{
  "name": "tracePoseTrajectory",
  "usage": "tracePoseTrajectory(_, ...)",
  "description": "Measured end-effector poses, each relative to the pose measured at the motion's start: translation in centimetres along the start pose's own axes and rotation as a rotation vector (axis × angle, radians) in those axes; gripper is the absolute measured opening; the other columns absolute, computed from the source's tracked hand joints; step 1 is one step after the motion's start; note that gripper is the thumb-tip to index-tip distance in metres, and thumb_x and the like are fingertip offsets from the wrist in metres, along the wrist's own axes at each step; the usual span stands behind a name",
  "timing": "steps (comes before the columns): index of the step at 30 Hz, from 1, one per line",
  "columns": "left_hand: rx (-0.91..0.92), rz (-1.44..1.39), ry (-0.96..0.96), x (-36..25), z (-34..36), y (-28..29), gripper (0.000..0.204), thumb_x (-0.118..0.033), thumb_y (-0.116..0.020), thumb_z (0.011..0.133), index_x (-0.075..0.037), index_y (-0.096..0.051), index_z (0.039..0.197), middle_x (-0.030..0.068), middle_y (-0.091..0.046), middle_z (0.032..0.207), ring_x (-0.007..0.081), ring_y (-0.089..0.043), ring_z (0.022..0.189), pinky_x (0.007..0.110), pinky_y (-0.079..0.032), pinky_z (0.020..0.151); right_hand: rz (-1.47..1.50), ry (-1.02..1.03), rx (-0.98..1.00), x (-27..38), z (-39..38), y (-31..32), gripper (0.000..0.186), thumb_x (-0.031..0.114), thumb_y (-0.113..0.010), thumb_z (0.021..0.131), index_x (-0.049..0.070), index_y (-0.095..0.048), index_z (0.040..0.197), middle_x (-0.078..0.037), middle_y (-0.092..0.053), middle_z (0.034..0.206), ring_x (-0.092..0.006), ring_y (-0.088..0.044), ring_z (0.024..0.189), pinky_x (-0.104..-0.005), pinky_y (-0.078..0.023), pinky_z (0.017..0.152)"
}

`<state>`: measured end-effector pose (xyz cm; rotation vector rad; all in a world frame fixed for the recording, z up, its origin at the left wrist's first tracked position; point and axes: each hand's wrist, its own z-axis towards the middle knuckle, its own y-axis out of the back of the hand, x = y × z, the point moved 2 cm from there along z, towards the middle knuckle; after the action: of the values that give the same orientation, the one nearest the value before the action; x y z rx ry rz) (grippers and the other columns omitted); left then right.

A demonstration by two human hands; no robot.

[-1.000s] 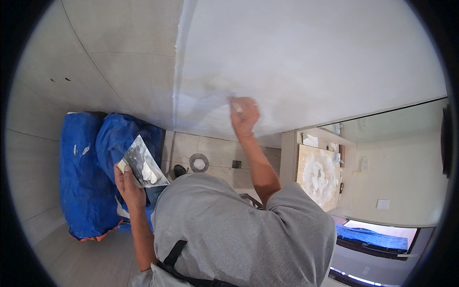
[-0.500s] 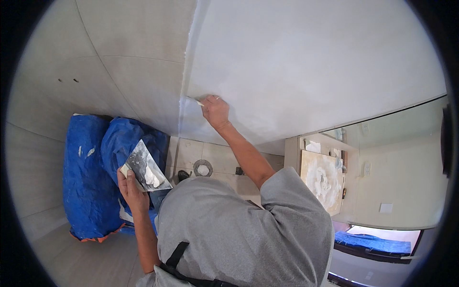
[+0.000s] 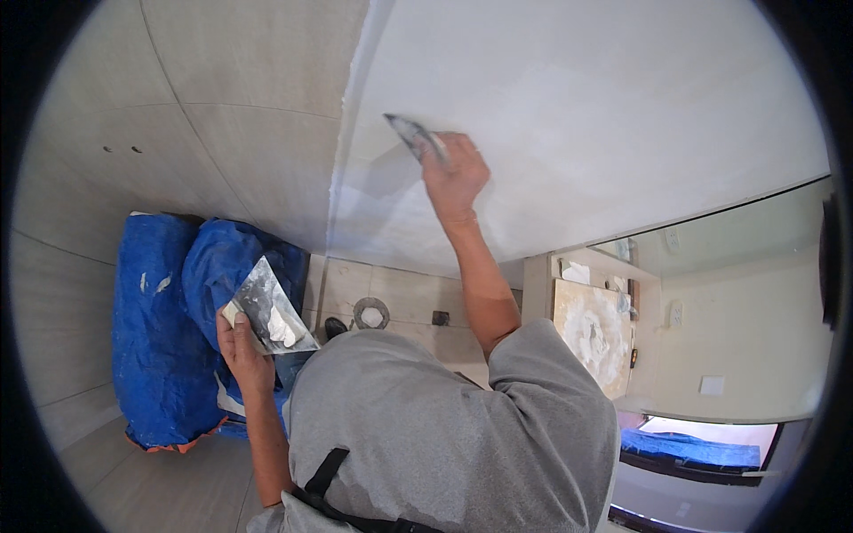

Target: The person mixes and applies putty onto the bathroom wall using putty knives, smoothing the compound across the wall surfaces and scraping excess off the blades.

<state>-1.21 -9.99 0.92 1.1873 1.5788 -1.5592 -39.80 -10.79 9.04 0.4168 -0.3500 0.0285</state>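
Note:
My left hand (image 3: 243, 348) grips the edge of a wide metal plate (image 3: 264, 291), a broad putty knife by its look, with a lump of white putty (image 3: 283, 327) on its face. Raised in front of the white wall (image 3: 569, 115), my right hand (image 3: 458, 173) is closed round a putty knife (image 3: 409, 133). The blade points up and to the left, toward the corner, and looks smeared by motion. Whether it touches the wall I cannot tell. A rough white line runs down the corner where the white wall meets the beige tiled wall (image 3: 258, 62).
Blue tarpaulin (image 3: 160, 329) covers a bulky shape at the left. On the floor stands a round bucket (image 3: 371, 314) with white stuff inside, near a dark shoe (image 3: 335, 327). A putty-smeared board (image 3: 591, 333) lies on the counter at the right, below a mirror (image 3: 737, 275).
My right hand has moved up and to the right, away from the corner, turning the putty knife so its blade shows. My left hand stays nearly in place.

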Motion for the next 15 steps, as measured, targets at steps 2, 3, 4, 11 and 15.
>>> tracePoseTrajectory(2, 0.019, -0.014, -0.001, 0.2, 0.1, 0.5, 0.021, -0.015, -0.05, 0.106, -0.003, -0.055, 0.122, 0.0051, -0.064, 0.11, 0.0116, -0.062, 0.099, 0.028, -0.051, 0.088, 0.069, -0.072, -0.031, 0.1, 1.3, 2.0, 0.01, 0.006, -0.079, 0.079, 0.004, -0.076, 0.088, -0.01, -0.071, 0.086, -0.0248, -0.068, 0.075, -0.0344, -0.053, 0.069)
tracePoseTrajectory(3, 0.037, -0.027, -0.007, 0.3, 0.2, 0.6, 0.021, -0.015, -0.051, 0.106, -0.004, -0.055, 0.123, 0.0052, -0.065, 0.112, 0.0129, -0.066, 0.099, 0.029, -0.054, 0.089, 0.141, -0.143, -0.065, -0.2, 1.5, 2.7, 0.01, 0.007, -0.08, 0.08, 0.002, -0.076, 0.087, -0.011, -0.072, 0.086, -0.0233, -0.068, 0.076, -0.0336, -0.053, 0.07)
tracePoseTrajectory(4, 0.035, -0.027, -0.004, 0.3, 0.2, 0.6, 0.021, -0.015, -0.051, 0.106, -0.004, -0.055, 0.123, 0.0052, -0.065, 0.112, 0.0129, -0.066, 0.099, 0.029, -0.054, 0.089, 0.13, -0.15, -0.116, -0.6, 1.4, 3.2, 0.011, 0.006, -0.08, 0.081, -0.002, -0.074, 0.086, -0.012, -0.072, 0.087, -0.0216, -0.067, 0.075, -0.0336, -0.052, 0.069)
tracePoseTrajectory(11, 0.031, -0.006, 0.001, 0.1, 0.1, 0.5, 0.021, -0.016, -0.05, 0.106, -0.002, -0.055, 0.12, 0.0042, -0.063, 0.107, 0.0097, -0.061, 0.096, 0.026, -0.05, 0.087, -0.023, -0.001, 0.196, -2.9, -8.2, 1.4, 0.02, 0.002, -0.074, 0.072, 0.013, -0.076, 0.089, -0.004, -0.07, 0.085, -0.0251, -0.066, 0.079, -0.0372, -0.053, 0.067)
tracePoseTrajectory(15, 0.055, -0.003, 0.02, -0.2, 0.2, 0.3, 0.02, -0.016, -0.051, 0.106, -0.002, -0.055, 0.119, 0.0041, -0.063, 0.107, 0.0098, -0.061, 0.096, 0.026, -0.05, 0.087, -0.108, -0.012, 0.503, -5.8, -15.9, -3.8, 0.021, 0.003, -0.074, 0.072, 0.017, -0.076, 0.087, -0.002, -0.067, 0.084, -0.0253, -0.064, 0.077, -0.0375, -0.052, 0.066)
